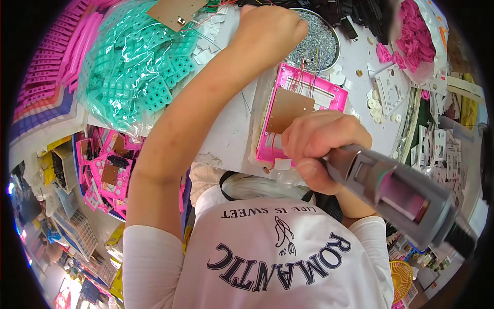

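Observation:
My left arm reaches far forward, and my left hand (270,35) lies over the left rim of a round metal dish (335,37) of small silver screws (315,42). Its fingers are curled, with the tips hidden. My right hand (329,147) is closed around the narrow front end of a grey electric screwdriver (396,191), whose body slants off to the lower right. That hand rests over the near right part of a pink plastic casing (263,139). In the casing sit a brown circuit board (289,109) and thin red and dark wires.
A clear bag of turquoise plastic parts (139,67) stands left of my arm. Beyond it are pink parts (46,56); a loose brown board (177,11) lies at the top. Black parts (365,18), pink pieces in a bag (416,36) and a white frame (389,88) sit right.

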Available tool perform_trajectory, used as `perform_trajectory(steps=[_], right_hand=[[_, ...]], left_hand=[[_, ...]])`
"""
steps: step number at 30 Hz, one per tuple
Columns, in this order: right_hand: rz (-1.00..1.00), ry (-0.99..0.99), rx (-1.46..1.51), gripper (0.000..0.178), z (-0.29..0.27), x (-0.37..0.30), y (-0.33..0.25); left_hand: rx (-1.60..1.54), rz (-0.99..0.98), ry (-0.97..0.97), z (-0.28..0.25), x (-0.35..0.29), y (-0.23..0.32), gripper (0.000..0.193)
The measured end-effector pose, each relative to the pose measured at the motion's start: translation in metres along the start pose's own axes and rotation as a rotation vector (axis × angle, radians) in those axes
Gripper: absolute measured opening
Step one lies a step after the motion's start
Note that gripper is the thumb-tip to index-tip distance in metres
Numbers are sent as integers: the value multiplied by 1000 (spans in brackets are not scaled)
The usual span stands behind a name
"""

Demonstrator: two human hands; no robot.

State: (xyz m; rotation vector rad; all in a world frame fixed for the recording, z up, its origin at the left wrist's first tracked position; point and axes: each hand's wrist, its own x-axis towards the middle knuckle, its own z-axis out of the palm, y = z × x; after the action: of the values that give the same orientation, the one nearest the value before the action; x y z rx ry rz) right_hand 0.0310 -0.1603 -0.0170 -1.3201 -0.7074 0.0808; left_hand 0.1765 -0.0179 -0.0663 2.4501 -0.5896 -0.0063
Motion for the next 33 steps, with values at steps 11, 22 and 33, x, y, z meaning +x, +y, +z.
perform_trajectory(steps=[11,22,33], right_hand=[[-33,-31,276,31,-24,18,-27],[33,32,273,29,-9,19,-24],[-90,240,138,22,-15,35,32]], left_hand=[[-270,268,155,-5,-150,29,14],[-299,197,296,3,-164,33,25],[-3,268,161,7,-179,30,14]])
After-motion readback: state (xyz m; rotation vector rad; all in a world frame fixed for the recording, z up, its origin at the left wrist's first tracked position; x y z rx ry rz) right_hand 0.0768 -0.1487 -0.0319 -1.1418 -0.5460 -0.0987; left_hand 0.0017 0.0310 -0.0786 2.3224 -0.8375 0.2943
